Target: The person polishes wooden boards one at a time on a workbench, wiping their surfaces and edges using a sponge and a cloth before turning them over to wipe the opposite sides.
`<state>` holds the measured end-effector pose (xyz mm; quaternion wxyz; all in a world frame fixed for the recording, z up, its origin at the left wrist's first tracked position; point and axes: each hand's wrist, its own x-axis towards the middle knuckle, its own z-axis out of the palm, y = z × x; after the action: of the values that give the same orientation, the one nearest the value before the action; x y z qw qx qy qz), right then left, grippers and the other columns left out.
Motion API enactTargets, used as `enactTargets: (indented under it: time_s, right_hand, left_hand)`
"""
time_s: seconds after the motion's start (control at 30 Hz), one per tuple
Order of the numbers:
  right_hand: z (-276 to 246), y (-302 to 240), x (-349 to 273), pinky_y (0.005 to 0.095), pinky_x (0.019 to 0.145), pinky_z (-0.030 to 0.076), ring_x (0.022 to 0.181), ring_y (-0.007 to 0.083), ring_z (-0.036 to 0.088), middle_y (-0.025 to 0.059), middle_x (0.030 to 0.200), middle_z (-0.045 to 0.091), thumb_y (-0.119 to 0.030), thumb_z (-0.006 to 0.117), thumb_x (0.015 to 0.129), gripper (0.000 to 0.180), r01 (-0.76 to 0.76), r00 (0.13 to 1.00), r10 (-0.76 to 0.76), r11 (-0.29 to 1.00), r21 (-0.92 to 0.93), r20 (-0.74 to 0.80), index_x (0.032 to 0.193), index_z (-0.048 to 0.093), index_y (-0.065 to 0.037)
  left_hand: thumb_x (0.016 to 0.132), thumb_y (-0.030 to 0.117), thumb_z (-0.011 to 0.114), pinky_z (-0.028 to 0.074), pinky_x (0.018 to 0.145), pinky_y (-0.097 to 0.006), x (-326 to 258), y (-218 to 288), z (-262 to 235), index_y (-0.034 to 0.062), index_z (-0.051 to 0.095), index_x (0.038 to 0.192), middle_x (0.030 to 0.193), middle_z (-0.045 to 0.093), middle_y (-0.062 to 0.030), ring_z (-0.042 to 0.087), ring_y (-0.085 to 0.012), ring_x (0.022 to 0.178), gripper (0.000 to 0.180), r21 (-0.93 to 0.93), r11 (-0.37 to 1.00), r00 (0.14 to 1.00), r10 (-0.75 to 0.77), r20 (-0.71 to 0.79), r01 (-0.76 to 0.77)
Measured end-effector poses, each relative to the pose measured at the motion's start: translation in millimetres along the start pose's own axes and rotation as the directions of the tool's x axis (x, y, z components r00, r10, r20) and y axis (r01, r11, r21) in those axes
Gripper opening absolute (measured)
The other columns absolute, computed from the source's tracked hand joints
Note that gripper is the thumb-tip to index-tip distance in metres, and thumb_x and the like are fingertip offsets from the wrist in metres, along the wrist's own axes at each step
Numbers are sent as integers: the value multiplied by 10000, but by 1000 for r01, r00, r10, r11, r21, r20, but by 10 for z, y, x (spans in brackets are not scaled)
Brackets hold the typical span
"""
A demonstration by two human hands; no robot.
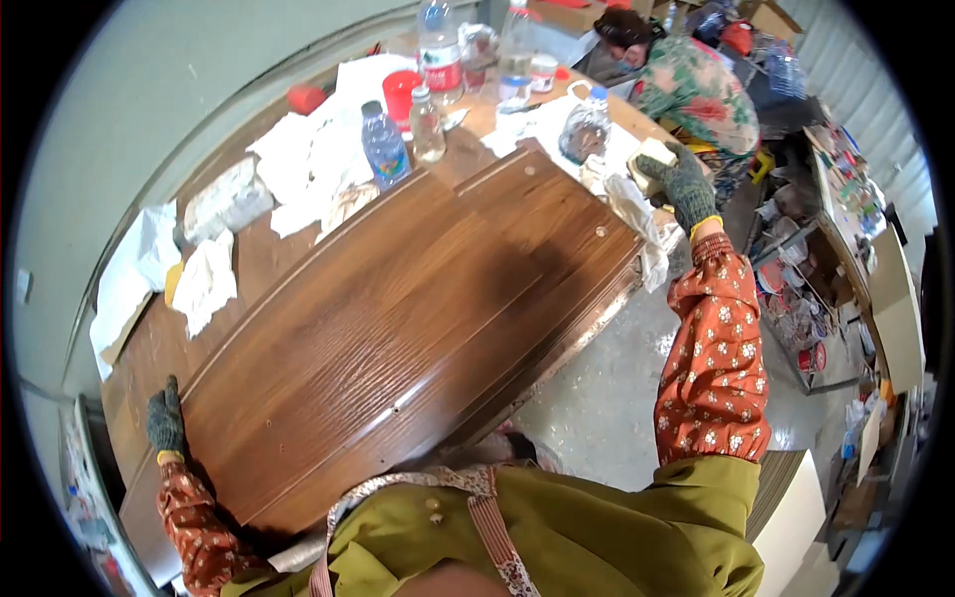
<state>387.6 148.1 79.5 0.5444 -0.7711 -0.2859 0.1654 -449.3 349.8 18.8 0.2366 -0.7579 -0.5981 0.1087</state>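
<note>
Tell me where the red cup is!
In the head view, the red cup is up top, left of centre, behind the blue-labelled bottle and beside the big red-labelled bottle.

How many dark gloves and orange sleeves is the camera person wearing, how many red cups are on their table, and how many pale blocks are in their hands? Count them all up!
Dark gloves, left and right: 2
Orange sleeves, left and right: 2
Red cup: 1
Pale block: 1
Total: 6

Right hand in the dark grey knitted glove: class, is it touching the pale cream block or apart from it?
Touching. The head view shows the gloved right hand gripping the pale cream block, its fingers pressed against it.
</note>
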Motion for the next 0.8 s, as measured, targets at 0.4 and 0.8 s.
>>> enactTargets:
  time_s: [0.4, 0.8]
  right_hand:
    - [1177, -182, 599, 318, 768, 486, 917, 226, 614, 178, 1121, 581, -403, 751, 678, 771, 372, 928, -326, 805, -461, 180, 1274, 446, -23]
    - [472, 489, 555, 336, 864, 450, 1022, 268, 583, 166, 1100, 595, -429, 692, 761, 645, 413, 886, -162, 700, -583, 434, 1264, 472, -91]
  left_hand:
    - [927, 268, 437, 430, 797, -440, -512, 477, -571, 120, 548, 1196, 998, 591, -208, 540, -383, 928, 326, -149, 975, 977, -184, -104, 168]
    - [915, 408, 466, 420, 816, -418, -538, 625, -891, 31, 632, 1027, 999, 618, -210, 557, -377, 925, 427, -612, 663, 858, -511, 51, 431]
